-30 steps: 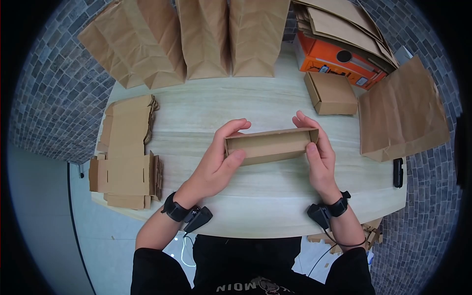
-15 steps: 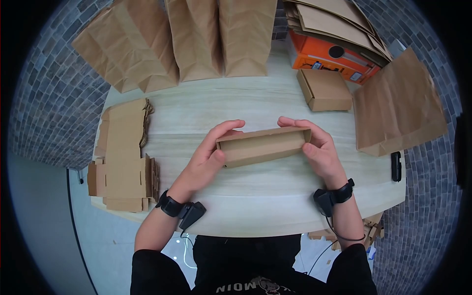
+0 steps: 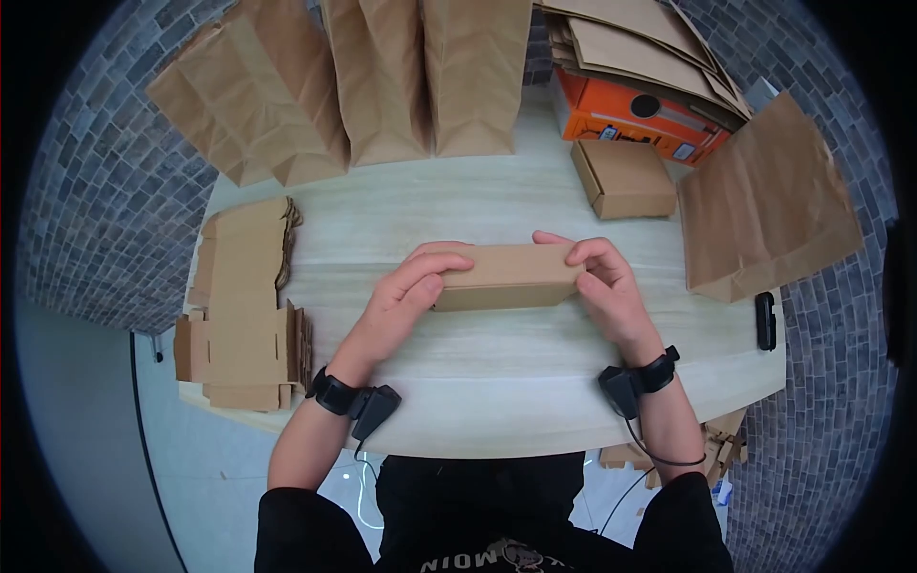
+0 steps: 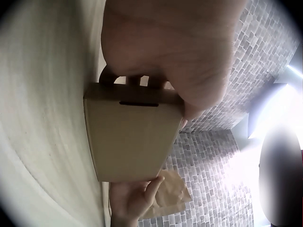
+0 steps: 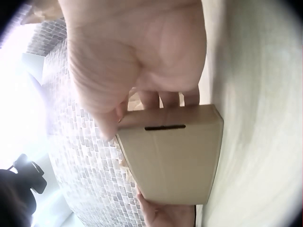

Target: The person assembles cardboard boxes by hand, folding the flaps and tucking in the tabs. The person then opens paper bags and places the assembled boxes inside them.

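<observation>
A small brown cardboard box [image 3: 511, 277] lies lengthwise in front of me, a flat panel across its top. My left hand [image 3: 394, 304] grips the left end, fingers over the top edge and thumb at the near side. At the opposite end my right hand [image 3: 616, 298] holds the corner between curled fingers and thumb. In the left wrist view the near face of the box [image 4: 130, 139] shows a dark slot close to the left palm. A similar slot appears near the right palm on the box [image 5: 170, 161] in the right wrist view.
Flattened cardboard blanks [image 3: 244, 334] are stacked at the left. Paper bags [image 3: 382, 86] stand along the back, another bag [image 3: 774, 205] at the right. A closed carton [image 3: 626, 180] sits before an orange box [image 3: 626, 110]. A black object [image 3: 765, 322] lies near the table's right edge.
The box showed its open inside before; now a flat panel covers its top. The fingers of both hands have come over onto the top edges. The hands stay at its two ends.
</observation>
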The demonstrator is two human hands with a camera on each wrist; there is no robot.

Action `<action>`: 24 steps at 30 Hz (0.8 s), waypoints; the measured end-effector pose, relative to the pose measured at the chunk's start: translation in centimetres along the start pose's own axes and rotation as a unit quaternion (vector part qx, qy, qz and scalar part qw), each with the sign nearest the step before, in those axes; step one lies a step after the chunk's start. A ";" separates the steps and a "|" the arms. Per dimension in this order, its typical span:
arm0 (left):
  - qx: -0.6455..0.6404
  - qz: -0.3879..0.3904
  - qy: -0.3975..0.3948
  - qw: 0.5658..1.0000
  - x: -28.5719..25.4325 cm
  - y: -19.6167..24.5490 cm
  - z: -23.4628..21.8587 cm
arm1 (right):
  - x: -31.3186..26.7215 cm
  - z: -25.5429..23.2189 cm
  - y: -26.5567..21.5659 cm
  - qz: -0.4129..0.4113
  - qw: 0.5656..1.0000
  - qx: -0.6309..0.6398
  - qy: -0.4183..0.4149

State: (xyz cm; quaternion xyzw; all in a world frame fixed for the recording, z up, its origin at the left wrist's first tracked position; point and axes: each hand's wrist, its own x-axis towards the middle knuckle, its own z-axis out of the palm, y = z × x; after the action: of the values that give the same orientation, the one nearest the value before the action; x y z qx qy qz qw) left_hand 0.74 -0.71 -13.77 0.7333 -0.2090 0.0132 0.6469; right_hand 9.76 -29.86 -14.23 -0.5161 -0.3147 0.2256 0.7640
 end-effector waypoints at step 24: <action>-0.033 -0.106 0.075 0.991 -0.1 3.3 1.3 | -0.3 0.7 -1.6 -0.045 0.881 -0.471 -0.003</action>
State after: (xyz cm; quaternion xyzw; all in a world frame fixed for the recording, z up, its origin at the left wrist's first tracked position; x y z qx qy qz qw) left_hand -0.75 -2.22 -10.88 0.7267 -0.0813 -0.0073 0.6821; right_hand 9.01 -30.19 -12.66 -0.7998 -0.4090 0.0170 0.4390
